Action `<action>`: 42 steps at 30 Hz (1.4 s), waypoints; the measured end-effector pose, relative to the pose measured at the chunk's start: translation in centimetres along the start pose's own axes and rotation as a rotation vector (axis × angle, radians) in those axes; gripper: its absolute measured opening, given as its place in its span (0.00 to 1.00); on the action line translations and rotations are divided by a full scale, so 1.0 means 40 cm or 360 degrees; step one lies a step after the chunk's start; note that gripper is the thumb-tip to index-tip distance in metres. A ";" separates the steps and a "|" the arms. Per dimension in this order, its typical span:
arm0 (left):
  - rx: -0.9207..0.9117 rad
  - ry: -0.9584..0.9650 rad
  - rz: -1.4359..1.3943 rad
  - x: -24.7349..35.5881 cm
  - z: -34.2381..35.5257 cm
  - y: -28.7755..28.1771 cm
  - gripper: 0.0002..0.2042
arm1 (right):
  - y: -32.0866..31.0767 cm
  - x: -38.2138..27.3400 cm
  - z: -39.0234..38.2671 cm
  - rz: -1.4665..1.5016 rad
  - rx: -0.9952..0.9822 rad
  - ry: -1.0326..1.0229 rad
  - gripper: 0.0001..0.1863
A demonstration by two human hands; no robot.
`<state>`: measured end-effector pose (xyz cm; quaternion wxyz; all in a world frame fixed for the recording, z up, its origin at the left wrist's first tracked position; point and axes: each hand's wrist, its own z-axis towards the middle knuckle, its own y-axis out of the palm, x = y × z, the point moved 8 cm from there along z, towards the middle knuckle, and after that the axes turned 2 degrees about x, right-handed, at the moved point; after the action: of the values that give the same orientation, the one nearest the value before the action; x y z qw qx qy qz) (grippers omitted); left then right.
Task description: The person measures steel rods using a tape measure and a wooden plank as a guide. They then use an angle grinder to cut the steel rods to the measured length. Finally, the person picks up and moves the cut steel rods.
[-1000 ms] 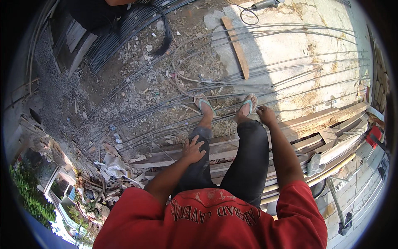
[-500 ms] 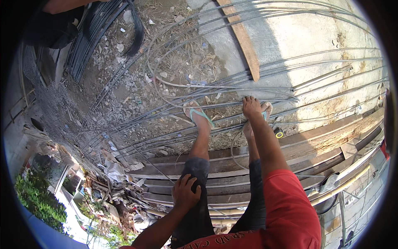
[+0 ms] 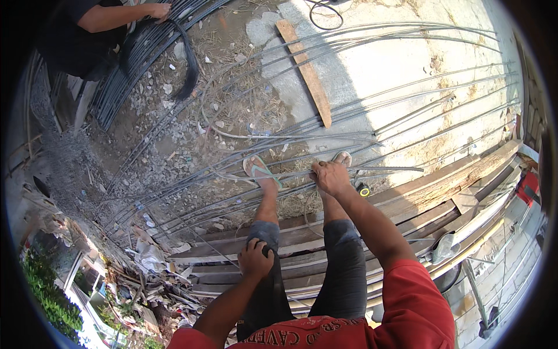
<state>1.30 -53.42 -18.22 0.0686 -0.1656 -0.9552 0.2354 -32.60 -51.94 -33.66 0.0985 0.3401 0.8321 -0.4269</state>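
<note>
My right hand [image 3: 331, 177] reaches down between my feet, its fingers curled round a thin grey steel rod [image 3: 386, 168]. One end of that rod points to the right, past the hand; its other side runs left over my left sandal [image 3: 260, 170]. My left hand [image 3: 256, 260] rests on my left knee with the fingers apart. More long steel rods [image 3: 325, 123] lie spread across the ground in front of my feet, some of them bent. A small black and yellow round object [image 3: 363, 189] sits by my right foot.
Stacked timber planks [image 3: 308, 256] lie under and beside my legs. A loose board [image 3: 308, 75] crosses the concrete [image 3: 401, 70] ahead. Top left, another person's hand [image 3: 160, 10] is at a bundle of rods [image 3: 142, 55]. Gravel [image 3: 154, 151] and rubble cover the left.
My right hand has closed round a rod and raised it slightly. The view has shifted a little. The other person's arm has come further into view. My left hand stays on the knee.
</note>
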 end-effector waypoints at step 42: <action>0.1454 -0.0900 -0.2372 -0.528 1.033 -0.412 0.27 | -0.628 -0.200 1.288 -0.0584 0.0470 -0.1263 0.20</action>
<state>7.73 -92.19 -47.88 0.0252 0.6000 -0.6103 0.5167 -49.45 -106.01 -45.60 0.2827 0.0078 0.7069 -0.6483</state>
